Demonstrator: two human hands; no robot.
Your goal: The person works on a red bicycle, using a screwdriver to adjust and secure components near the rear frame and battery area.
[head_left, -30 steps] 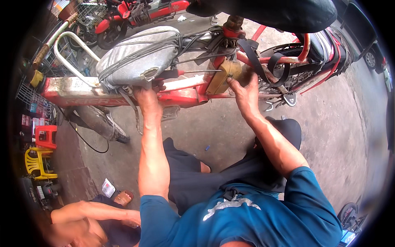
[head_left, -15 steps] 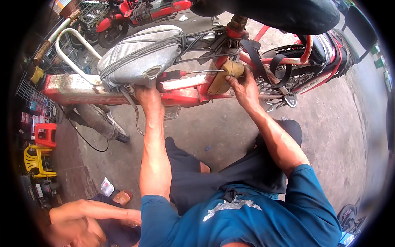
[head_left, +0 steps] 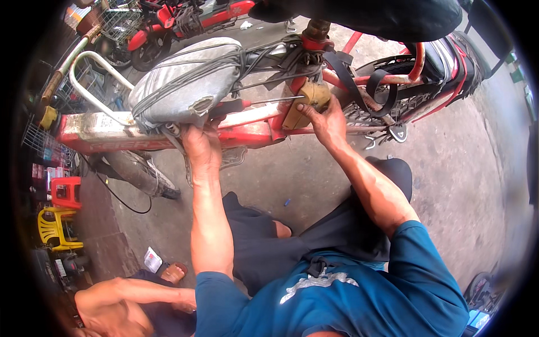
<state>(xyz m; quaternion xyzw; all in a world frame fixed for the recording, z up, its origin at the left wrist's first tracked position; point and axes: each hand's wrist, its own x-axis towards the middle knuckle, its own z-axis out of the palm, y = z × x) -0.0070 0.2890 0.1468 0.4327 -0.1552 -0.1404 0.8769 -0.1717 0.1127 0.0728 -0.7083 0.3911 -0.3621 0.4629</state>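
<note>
Across the upper half of the frame, from the left edge to the upper right, stretches a worn red-and-white two-wheeler (head_left: 247, 135), its paint rubbed and grimy. Behind it, at the upper left, stands a red motorbike (head_left: 230, 10). Another person (head_left: 135, 292) sits at the lower left with one arm bent toward the knees. A black saddle (head_left: 370, 17) fills the top centre, and left of centre a grey padded seat (head_left: 179, 78) bound with many turns of cord sits over the red-and-white body; its cover is torn near the lower right end. Below that body, at the left, a dirty tyre (head_left: 140, 174) slants down. A yellow plastic chair (head_left: 49, 230) and a red stool (head_left: 66, 192) stand at the left edge.

My left hand (head_left: 202, 147), left of the centre, is curled closed just under the torn end of the seat, around the back of a screwdriver handle; my fingers are partly hidden there. My right hand (head_left: 330, 123), right of centre, pinches a scuffed yellow box (head_left: 313, 92), thumb on its near face, fingers at its right side. The box is at the upper centre, against the red frame. The screwdriver (head_left: 241, 104), red and black at the handle, lies nearly level, its thin shaft reaching right to the box. A small blue bit (head_left: 287, 202) lies on the ground mid-frame.
</note>
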